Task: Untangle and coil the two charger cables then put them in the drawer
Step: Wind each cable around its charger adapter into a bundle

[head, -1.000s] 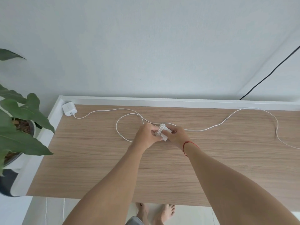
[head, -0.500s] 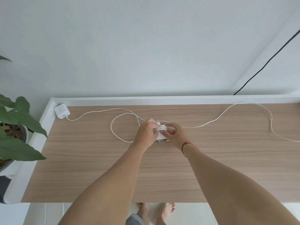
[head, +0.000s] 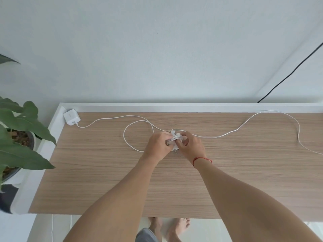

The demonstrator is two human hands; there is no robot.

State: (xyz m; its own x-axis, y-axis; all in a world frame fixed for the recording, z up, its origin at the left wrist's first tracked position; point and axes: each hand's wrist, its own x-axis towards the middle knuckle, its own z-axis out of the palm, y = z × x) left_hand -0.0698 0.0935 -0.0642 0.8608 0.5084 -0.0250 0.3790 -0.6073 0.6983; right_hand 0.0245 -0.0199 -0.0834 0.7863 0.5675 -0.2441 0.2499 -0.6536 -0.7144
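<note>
Both hands meet over the middle of the wooden desk [head: 108, 180]. My left hand [head: 158, 145] and my right hand [head: 191, 145] grip a white charger block with cable wound around it [head: 175, 138]. From that bundle a loose loop of white cable [head: 125, 137] runs left across the desk. A second white charger block [head: 71, 117] lies at the back left corner, and its long white cable [head: 244, 125] snakes past my hands to the right edge.
A potted plant with large green leaves [head: 21, 137] stands off the desk's left side. A black cord [head: 290, 72] runs down the wall at the back right. Bare feet [head: 167, 227] show below the desk's front edge.
My hands have stayed together on the bundle, with the fingers shifting around it. The loose loop on the left looks a little smaller. The view has shifted slightly.
</note>
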